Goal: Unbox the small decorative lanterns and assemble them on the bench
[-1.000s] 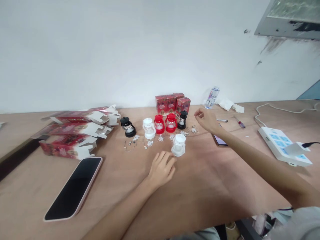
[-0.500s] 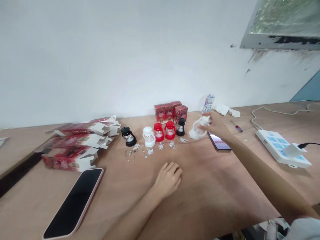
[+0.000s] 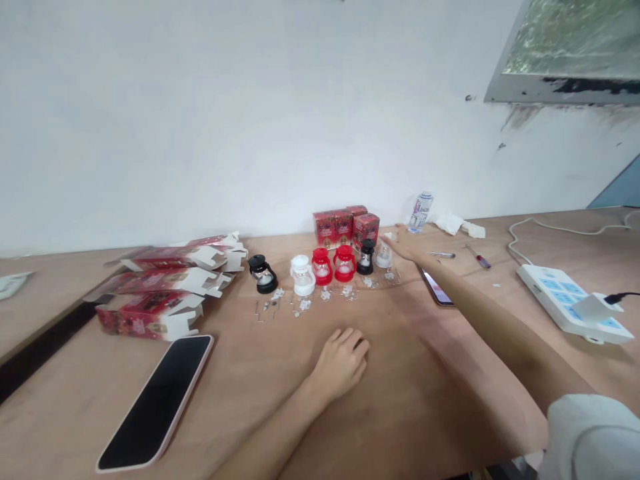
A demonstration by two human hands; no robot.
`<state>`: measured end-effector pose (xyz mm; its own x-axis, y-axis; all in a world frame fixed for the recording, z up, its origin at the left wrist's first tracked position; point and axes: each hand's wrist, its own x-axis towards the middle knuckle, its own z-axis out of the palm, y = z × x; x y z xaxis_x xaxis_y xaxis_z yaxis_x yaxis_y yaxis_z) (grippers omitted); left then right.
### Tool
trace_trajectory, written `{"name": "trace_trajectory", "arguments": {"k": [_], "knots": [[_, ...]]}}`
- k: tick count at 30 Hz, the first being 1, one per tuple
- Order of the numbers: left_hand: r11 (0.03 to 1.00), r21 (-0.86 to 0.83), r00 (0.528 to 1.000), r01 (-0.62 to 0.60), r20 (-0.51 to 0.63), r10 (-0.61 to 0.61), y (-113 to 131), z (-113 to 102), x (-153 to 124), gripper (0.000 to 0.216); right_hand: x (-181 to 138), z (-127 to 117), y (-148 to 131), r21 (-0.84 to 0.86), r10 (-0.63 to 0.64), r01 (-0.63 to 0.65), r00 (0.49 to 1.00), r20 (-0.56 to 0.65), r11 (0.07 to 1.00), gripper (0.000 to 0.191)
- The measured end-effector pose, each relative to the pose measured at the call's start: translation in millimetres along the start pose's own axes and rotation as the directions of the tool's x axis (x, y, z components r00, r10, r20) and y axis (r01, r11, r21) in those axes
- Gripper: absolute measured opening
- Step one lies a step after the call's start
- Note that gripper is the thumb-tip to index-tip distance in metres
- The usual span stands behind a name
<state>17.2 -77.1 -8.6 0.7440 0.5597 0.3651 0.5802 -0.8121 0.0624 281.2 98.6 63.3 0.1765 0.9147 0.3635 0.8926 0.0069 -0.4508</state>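
Small toy lanterns stand in a row on the table: a black lantern (image 3: pixel 263 274) at the left, a white lantern (image 3: pixel 303 275), two red lanterns (image 3: pixel 322 267) (image 3: pixel 345 264), then another black lantern (image 3: pixel 367 257). At the row's right end a second white lantern (image 3: pixel 384 256) stands upright. My right hand (image 3: pixel 401 247) is at its top, thumb and finger apart on either side; any contact is unclear. My left hand (image 3: pixel 343 360) rests on the table before the row, fingers loosely bent and slightly apart, holding nothing. Small white and metal parts (image 3: pixel 305 305) lie before the lanterns.
Red boxes (image 3: pixel 325 229) stand behind the row. Opened red cartons (image 3: pixel 150 313) and a phone (image 3: pixel 156 403) lie left. Rightward are a second phone (image 3: pixel 437 288), a bottle (image 3: pixel 421 212), crumpled tissue (image 3: pixel 449 223), a screwdriver (image 3: pixel 481 260) and a power strip (image 3: pixel 570 300).
My right hand has brought the tilted white lantern leftward and down; it now stands upright beside the black one, and the fingers have spread. My left hand stays on the table.
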Motion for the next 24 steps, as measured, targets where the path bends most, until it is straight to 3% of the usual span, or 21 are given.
{"name": "trace_trajectory", "arguments": {"k": [2, 4, 8, 12, 15, 17, 19, 22, 24], "knots": [[1.0, -0.01, 1.0, 0.007, 0.001, -0.007, 0, 0, 0, 0.008, 4, -7, -7, -0.032, -0.045, 0.041, 0.991, -0.125, 0.999, 0.06], [1.0, -0.02, 1.0, 0.012, 0.007, -0.012, 0, 0, 0, 0.009, 12, -9, -21, -0.06, -0.097, 0.088, 0.981, -0.169, 0.994, 0.059], [0.999, -0.038, 1.0, 0.019, 0.023, -0.018, 0, -2, -1, 0.01, 33, 1, -54, -0.16, -0.13, 0.126, 0.991, -0.012, 0.979, 0.069], [0.987, -0.157, 1.0, 0.024, -0.003, -0.025, -3, -4, -3, 0.012, 47, 3, -71, -0.122, -0.141, 0.147, 0.988, 0.057, 0.982, 0.069], [0.921, -0.384, 0.988, 0.063, -0.109, -0.113, -7, -5, -5, 0.017, 36, -15, -72, -0.022, -0.227, 0.227, 0.96, -0.161, 0.974, 0.064], [0.842, -0.522, 0.945, 0.135, -0.189, -0.269, -10, -5, -5, 0.02, 14, -30, -74, 0.088, -0.198, 0.245, 0.91, -0.365, 0.966, 0.063], [0.752, -0.625, 0.86, 0.207, -0.25, -0.445, -13, -5, -4, 0.028, -19, -40, -76, 0.259, -0.093, 0.221, 0.898, -0.429, 0.94, 0.059], [0.643, -0.732, 0.717, 0.224, -0.323, -0.617, -19, -7, -3, 0.064, -81, -36, -81, 0.565, -0.012, 0.172, 0.961, -0.276, 0.807, 0.048], [0.6, -0.779, 0.681, 0.183, -0.34, -0.649, -23, -10, -5, 0.081, -121, -22, -81, 0.705, -0.038, 0.082, 0.996, -0.079, 0.705, 0.046]]}}
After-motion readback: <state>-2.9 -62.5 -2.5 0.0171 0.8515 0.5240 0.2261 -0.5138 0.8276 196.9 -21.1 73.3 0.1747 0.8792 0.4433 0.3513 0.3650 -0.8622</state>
